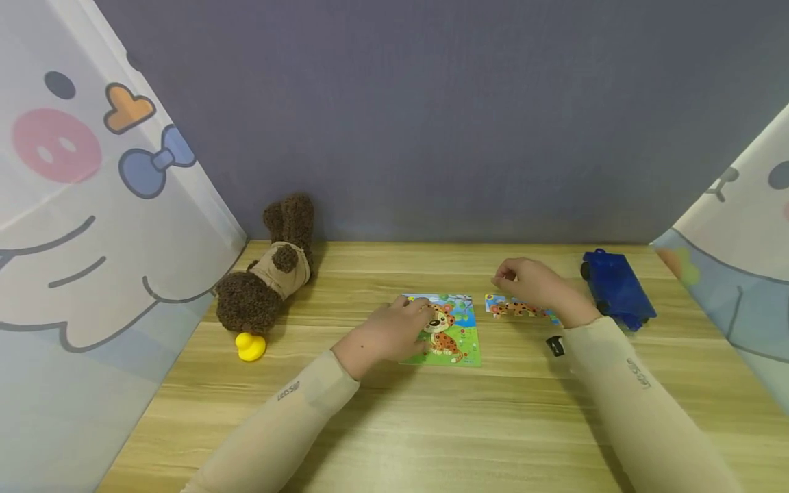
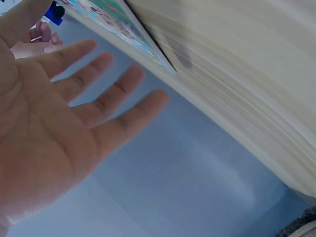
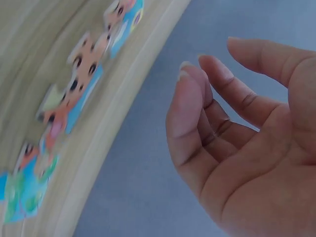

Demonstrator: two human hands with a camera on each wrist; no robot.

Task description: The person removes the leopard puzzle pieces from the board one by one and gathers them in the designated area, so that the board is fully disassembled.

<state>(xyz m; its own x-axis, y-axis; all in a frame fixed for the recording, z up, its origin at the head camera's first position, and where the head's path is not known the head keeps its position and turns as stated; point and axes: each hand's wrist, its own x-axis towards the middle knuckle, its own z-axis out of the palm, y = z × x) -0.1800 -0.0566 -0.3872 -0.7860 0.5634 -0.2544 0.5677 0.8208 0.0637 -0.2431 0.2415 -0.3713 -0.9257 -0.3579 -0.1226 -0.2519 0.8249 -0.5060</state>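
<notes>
A square leopard picture puzzle lies on the wooden table in the head view. My left hand hovers over its left side, covering part of the picture; the left wrist view shows its fingers spread and nothing in the palm. Right of the puzzle, loose puzzle pieces with orange spotted and blue parts lie in a row. Just above them is my right hand, fingers loosely bent and holding nothing. The right wrist view shows a gap between thumb and fingertips, with the pieces off to the left.
A brown plush toy lies at the left with a yellow rubber duck against it. A small black object is beside my right sleeve. A blue toy cart stands at the right, and a grey wall rises behind the table.
</notes>
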